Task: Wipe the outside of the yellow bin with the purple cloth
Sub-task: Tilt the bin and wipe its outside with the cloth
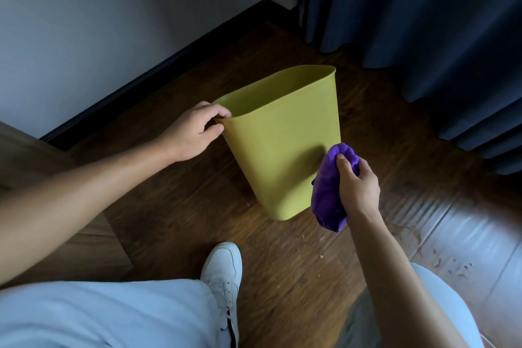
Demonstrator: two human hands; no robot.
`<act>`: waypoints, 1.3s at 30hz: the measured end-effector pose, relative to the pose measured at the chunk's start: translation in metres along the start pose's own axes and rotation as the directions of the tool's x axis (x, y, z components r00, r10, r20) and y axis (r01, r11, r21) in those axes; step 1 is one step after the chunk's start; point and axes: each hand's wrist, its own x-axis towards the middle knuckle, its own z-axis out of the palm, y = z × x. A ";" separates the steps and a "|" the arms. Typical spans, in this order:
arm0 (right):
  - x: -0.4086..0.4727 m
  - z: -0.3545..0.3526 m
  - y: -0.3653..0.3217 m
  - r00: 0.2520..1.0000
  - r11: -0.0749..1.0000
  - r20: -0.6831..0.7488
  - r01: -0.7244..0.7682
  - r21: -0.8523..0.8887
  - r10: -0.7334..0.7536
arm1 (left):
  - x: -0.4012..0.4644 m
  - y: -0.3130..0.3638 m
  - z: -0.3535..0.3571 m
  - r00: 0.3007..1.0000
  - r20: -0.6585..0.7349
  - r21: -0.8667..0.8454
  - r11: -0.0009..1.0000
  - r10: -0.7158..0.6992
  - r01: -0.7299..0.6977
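The person's left hand (pixel 195 130) pinches the near-left corner of the yellow bin (pixel 282 147) at its rim, fingers curled over the top edge and the thumb pressed against the outer wall below. The right hand (pixel 357 186) is closed around the purple cloth (pixel 327 192), which is bunched into a wad; the thumb lies across the top of it and the cloth bulges out above and below the fist. The upper end of the wad sits at the lower right edge of the bin's near wall, and a soft shadow falls on the yellow plastic just beside it, though whether cloth and wall actually touch I cannot tell. The bin stands on the dark wooden floor (pixel 175 206), leaning away from the person, its open mouth turned up and toward the wall. A white sneaker (pixel 223 271) is planted on the floor near the bin's base, with pale trousers (pixel 107 313) filling the bottom of the view. Behind the bin a light wall (pixel 113 22) meets a dark skirting board (pixel 169 65), and dark blue curtains (pixel 423 22) hang to the floor on the right.
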 end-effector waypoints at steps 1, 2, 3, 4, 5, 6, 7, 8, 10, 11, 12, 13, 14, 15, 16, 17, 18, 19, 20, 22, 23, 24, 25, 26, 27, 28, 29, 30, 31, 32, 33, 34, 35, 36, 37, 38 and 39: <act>0.000 0.000 0.000 1.000 1.000 -0.001 -0.001 0.003 0.001 | 0.001 0.003 -0.002 1.000 0.001 0.013 1.000 0.009 -0.009; -0.001 0.000 0.001 1.000 1.000 -0.002 -0.003 0.006 0.003 | 0.002 0.007 -0.005 1.000 -0.001 0.024 0.999 0.022 -0.022; -0.001 0.000 0.001 1.000 1.000 -0.006 -0.003 0.010 0.003 | 0.003 0.013 -0.008 0.999 0.000 0.029 0.999 0.040 -0.040; -0.001 -0.001 0.001 1.000 1.000 -0.011 -0.003 0.012 0.003 | 0.003 0.020 -0.013 0.998 0.008 0.026 0.997 0.067 -0.067; 0.000 -0.002 0.001 1.000 1.000 -0.015 -0.003 0.013 0.004 | 0.004 0.028 -0.018 0.994 0.025 0.017 0.994 0.109 -0.109; 0.000 -0.003 0.000 1.000 1.000 -0.016 -0.005 0.016 0.005 | 0.005 0.037 -0.025 0.986 0.048 0.008 0.987 0.162 -0.162; 0.001 -0.004 0.000 1.000 1.000 -0.016 -0.006 0.021 0.006 | 0.006 0.046 -0.032 0.975 0.069 0.000 0.977 0.213 -0.214; 0.001 -0.005 -0.001 1.000 1.000 -0.018 -0.007 0.030 0.007 | 0.007 0.054 -0.038 0.964 0.081 -0.006 0.968 0.252 -0.252; 0.001 -0.007 -0.001 1.000 0.999 -0.020 0.000 0.049 0.001 | 0.010 0.067 -0.049 0.956 0.082 0.013 0.959 0.283 -0.285; 0.001 -0.008 0.000 1.000 0.999 -0.018 0.007 0.053 -0.006 | 0.011 0.072 -0.053 0.956 0.079 0.037 0.957 0.283 -0.287; 0.000 -0.009 0.000 1.000 0.999 -0.015 0.014 0.051 -0.013 | 0.012 0.075 -0.056 0.958 0.077 0.064 0.957 0.278 -0.283; -0.001 -0.009 0.001 1.000 0.999 -0.011 0.018 0.049 -0.018 | 0.012 0.076 -0.057 0.960 0.077 0.088 0.957 0.270 -0.276; -0.002 -0.009 0.001 1.000 0.999 -0.008 0.020 0.047 -0.020 | 0.011 0.076 -0.057 0.962 0.079 0.108 0.957 0.262 -0.270; -0.003 -0.009 0.001 1.000 0.999 -0.011 0.020 0.043 -0.020 | 0.010 0.076 -0.056 0.963 0.083 0.129 0.956 0.256 -0.265; -0.003 -0.010 0.001 1.000 0.999 -0.016 0.018 0.040 -0.017 | 0.008 0.075 -0.053 0.963 0.090 0.148 0.953 0.255 -0.266; -0.004 -0.010 0.001 1.000 0.999 -0.021 0.015 0.040 -0.014 | 0.007 0.074 -0.050 0.962 0.098 0.162 0.949 0.256 -0.270; -0.004 -0.010 0.000 1.000 0.999 -0.022 0.013 0.042 -0.012 | 0.005 0.072 -0.047 0.961 0.104 0.169 0.947 0.258 -0.272; -0.004 -0.010 0.000 1.000 0.999 -0.020 0.011 0.045 -0.010 | 0.004 0.071 -0.045 0.961 0.104 0.173 0.946 0.258 -0.273; -0.004 -0.009 -0.001 1.000 0.999 -0.019 0.010 0.047 -0.009 | 0.004 0.070 -0.044 0.961 0.096 0.175 0.946 0.260 -0.274; -0.004 -0.008 -0.002 1.000 0.999 -0.017 0.014 0.051 -0.013 | 0.004 0.069 -0.045 0.959 0.065 0.181 0.942 0.276 -0.283; -0.005 -0.007 -0.002 1.000 0.998 -0.015 0.016 0.053 -0.015 | 0.005 0.069 -0.046 0.957 0.046 0.180 0.940 0.286 -0.290; -0.005 -0.006 -0.002 1.000 0.998 -0.013 0.017 0.053 -0.016 | 0.006 0.069 -0.046 0.955 0.025 0.174 0.940 0.294 -0.294; -0.005 -0.005 -0.002 1.000 0.998 -0.011 0.017 0.053 -0.017 | 0.007 0.069 -0.046 0.955 0.003 0.163 0.942 0.298 -0.294; -0.005 -0.005 -0.001 1.000 0.999 -0.009 0.017 0.051 -0.016 | 0.007 0.069 -0.044 0.955 -0.022 0.148 0.946 0.296 -0.290; -0.005 -0.004 -0.001 1.000 0.999 -0.007 0.015 0.048 -0.015 | 0.008 0.070 -0.042 0.956 -0.049 0.131 0.951 0.288 -0.280; -0.005 -0.004 -0.001 1.000 0.999 -0.006 0.014 0.045 -0.014 | 0.010 0.070 -0.039 0.958 -0.074 0.111 0.957 0.275 -0.266; -0.005 -0.004 -0.001 1.000 0.999 -0.004 0.012 0.042 -0.012 | 0.012 0.070 -0.036 0.962 -0.093 0.084 0.964 0.258 -0.251; -0.004 -0.003 -0.001 1.000 0.999 -0.004 0.011 0.039 -0.010 | 0.015 0.069 -0.034 0.968 -0.089 0.050 0.971 0.236 -0.233; -0.004 -0.003 0.000 1.000 0.999 -0.005 0.010 0.036 -0.010 | 0.017 0.067 -0.033 0.976 -0.055 0.019 0.978 0.210 -0.209; -0.004 -0.002 0.000 1.000 0.999 -0.005 0.011 0.034 -0.010 | 0.019 0.063 -0.035 0.983 0.007 0.001 0.983 0.182 -0.182; -0.004 -0.002 0.001 1.000 0.999 -0.004 0.012 0.032 -0.012 | 0.019 0.057 -0.038 0.984 0.091 0.001 0.988 0.155 -0.156; -0.004 -0.003 0.001 1.000 0.999 -0.004 0.013 0.030 -0.013 | 0.018 0.052 -0.042 0.975 0.186 0.008 0.992 0.124 -0.127; -0.003 -0.003 0.002 1.000 1.000 -0.008 0.012 0.029 -0.012 | 0.015 0.048 -0.045 0.958 0.273 0.014 0.995 0.087 -0.095; -0.002 -0.004 0.002 1.000 1.000 -0.011 0.009 0.029 -0.008 | 0.011 0.046 -0.046 0.942 0.332 0.010 0.998 0.056 -0.063; -0.002 -0.003 0.001 1.000 1.000 -0.013 0.004 0.031 -0.004 | 0.008 0.044 -0.046 0.934 0.355 -0.010 0.999 0.042 -0.041; -0.001 -0.003 0.000 1.000 0.999 -0.013 0.000 0.033 0.000 | 0.007 0.043 -0.043 0.937 0.346 -0.038 0.999 0.039 -0.027; -0.001 -0.002 0.000 1.000 0.999 -0.013 -0.003 0.034 0.003 | 0.008 0.045 -0.039 0.947 0.318 -0.064 0.998 0.038 -0.019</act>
